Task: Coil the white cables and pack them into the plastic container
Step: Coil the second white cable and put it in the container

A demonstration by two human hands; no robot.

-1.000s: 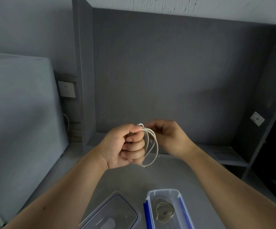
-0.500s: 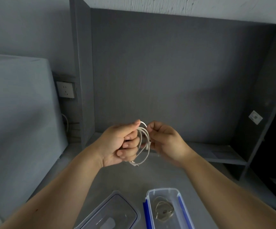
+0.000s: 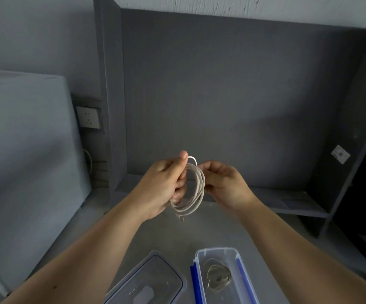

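Observation:
A white cable (image 3: 196, 191), wound into several loops, hangs in the air above the grey desk. My left hand (image 3: 162, 185) grips the loops from the left, thumb pointing up. My right hand (image 3: 226, 183) pinches the coil's right side with its fingertips. One plug end dangles below the coil. The clear plastic container (image 3: 199, 260) with blue side clips stands open near the front edge, and a coiled cable (image 3: 218, 278) lies inside it. Its transparent lid (image 3: 153, 284) rests flat to the left of it.
The grey desk (image 3: 166, 235) has a low shelf (image 3: 287, 200) along the back wall panel. A wall socket (image 3: 88, 117) sits at the left, beside a large grey covered block (image 3: 24, 150). Dark furniture stands at the right edge.
The coil has widened and dropped lower below my left fist. My right hand has shifted from the coil's top to its right side. Both hands sit slightly higher in view.

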